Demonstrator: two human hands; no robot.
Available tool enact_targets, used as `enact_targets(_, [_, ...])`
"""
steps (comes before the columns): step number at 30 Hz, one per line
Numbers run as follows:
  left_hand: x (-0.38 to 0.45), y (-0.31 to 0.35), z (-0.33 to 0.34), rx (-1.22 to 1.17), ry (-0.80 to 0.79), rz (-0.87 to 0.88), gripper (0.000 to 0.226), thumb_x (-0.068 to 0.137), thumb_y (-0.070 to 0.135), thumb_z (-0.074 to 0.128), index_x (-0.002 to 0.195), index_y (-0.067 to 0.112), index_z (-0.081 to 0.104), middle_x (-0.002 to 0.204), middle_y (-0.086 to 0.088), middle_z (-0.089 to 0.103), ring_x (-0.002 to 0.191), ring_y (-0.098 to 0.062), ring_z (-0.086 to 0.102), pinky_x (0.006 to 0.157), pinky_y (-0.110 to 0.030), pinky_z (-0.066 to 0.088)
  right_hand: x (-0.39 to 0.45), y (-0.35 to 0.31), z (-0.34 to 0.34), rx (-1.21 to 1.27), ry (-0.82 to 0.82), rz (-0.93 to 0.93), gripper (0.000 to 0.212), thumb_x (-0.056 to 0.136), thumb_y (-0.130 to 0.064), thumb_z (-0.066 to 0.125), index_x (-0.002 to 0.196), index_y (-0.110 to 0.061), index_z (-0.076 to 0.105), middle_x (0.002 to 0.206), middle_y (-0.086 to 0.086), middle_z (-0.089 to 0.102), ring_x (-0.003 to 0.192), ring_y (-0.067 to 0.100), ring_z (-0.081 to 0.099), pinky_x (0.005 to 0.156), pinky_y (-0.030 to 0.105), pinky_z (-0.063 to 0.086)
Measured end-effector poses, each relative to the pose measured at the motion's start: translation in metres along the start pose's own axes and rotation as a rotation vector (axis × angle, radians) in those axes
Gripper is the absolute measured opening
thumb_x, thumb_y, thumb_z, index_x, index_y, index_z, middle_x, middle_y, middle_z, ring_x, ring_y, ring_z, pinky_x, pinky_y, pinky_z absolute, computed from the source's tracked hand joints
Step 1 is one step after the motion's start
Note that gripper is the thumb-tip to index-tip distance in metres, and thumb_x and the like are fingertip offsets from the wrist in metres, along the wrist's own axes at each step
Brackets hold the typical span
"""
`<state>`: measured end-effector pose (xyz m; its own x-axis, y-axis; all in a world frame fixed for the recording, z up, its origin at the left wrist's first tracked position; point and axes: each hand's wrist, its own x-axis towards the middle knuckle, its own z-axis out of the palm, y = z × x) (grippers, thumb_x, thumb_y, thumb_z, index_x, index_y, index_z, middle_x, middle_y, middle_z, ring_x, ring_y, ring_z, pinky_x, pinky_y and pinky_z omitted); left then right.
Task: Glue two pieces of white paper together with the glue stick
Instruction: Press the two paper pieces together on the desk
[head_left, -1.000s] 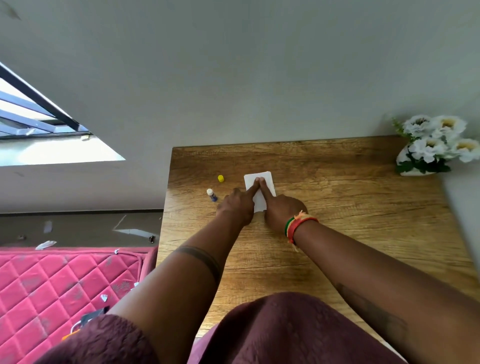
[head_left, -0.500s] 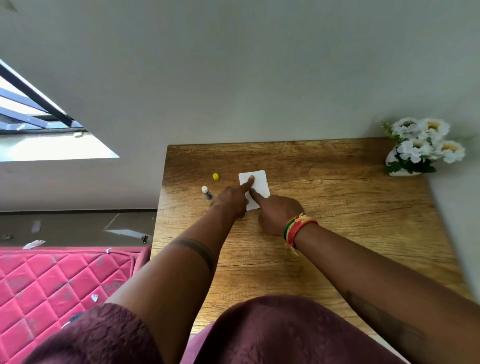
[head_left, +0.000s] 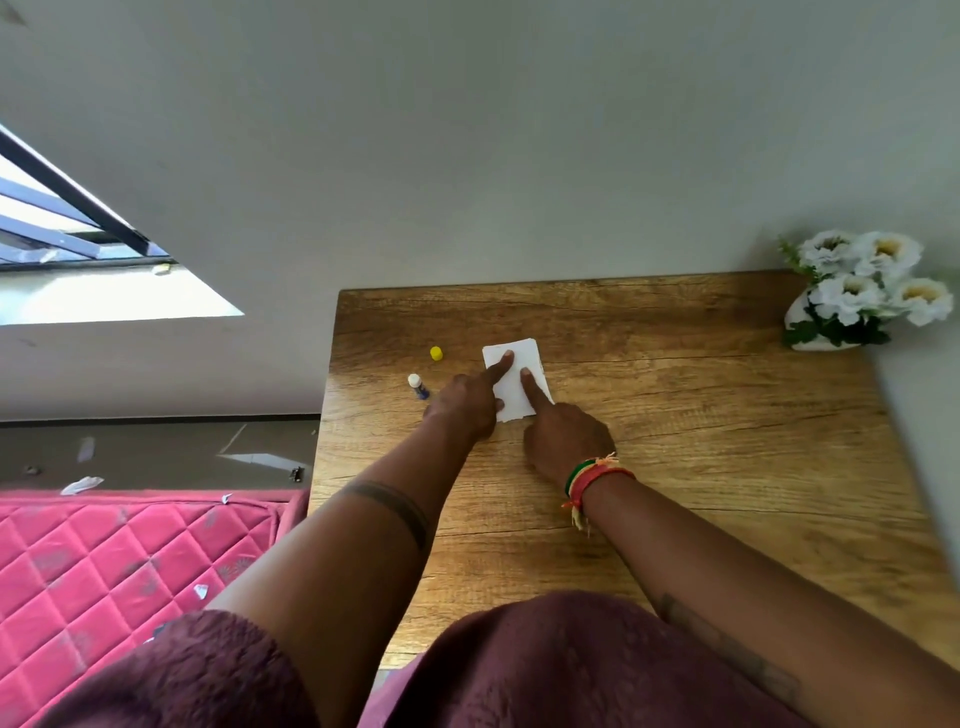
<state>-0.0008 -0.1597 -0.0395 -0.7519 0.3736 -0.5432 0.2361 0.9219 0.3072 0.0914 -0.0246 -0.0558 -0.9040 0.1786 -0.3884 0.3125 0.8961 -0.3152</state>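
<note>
Nearest the camera, maroon fleece clothing (head_left: 545, 670) across the bottom of the view, two bare forearms reaching forward from it over the wooden table (head_left: 701, 415). To the left, below table level, a pink quilted mattress (head_left: 104, 571) with small scraps on it. On the right wrist, a red, green and yellow thread bracelet (head_left: 589, 478). Further out, right hand (head_left: 566, 436) curled with only the index finger straight, its tip pressed on the white paper (head_left: 519, 382); grasping nothing. Left hand (head_left: 462, 405) likewise curled, index finger extended, tip pressed on the paper's far left part; also grasping nothing. White paper flat on the table, slightly skewed, lower edge ragged; whether one sheet or two stacked, cannot tell. Just left of the left hand, uncapped glue stick (head_left: 417, 385), blue body, white tip, lying on the table. Beyond it, apart, small yellow cap (head_left: 436, 353). At the far right corner, white flowers in a white vase (head_left: 862, 296) against the grey wall (head_left: 467, 156). Far left, a window opening (head_left: 78, 260) with dark bars.
</note>
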Motion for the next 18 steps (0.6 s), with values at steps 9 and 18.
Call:
enact_targets(9, [-0.001, 0.003, 0.003, 0.014, 0.018, -0.023, 0.079, 0.104, 0.026, 0.055, 0.159, 0.052, 0.004, 0.133, -0.018, 0.057, 0.112, -0.031, 0.06, 0.091, -0.05, 0.056, 0.006, 0.003, -0.008, 0.112, -0.039, 0.084, 0.092, 0.093, -0.037, 0.053, 0.16, -0.029, -0.009, 0.083, 0.003, 0.061, 0.071, 0.024, 0.063, 0.064, 0.036, 0.054])
enact_targets(18, [0.0, 0.003, 0.002, 0.039, 0.01, -0.013, 0.082, 0.103, 0.024, 0.057, 0.16, 0.051, 0.005, 0.133, -0.02, 0.059, 0.115, -0.034, 0.061, 0.09, -0.05, 0.056, 0.036, 0.001, -0.029, 0.004, -0.198, -0.013, 0.095, 0.088, -0.043, 0.053, 0.152, -0.054, -0.017, 0.093, 0.008, 0.064, 0.063, 0.017, 0.054, 0.051, 0.029, 0.04])
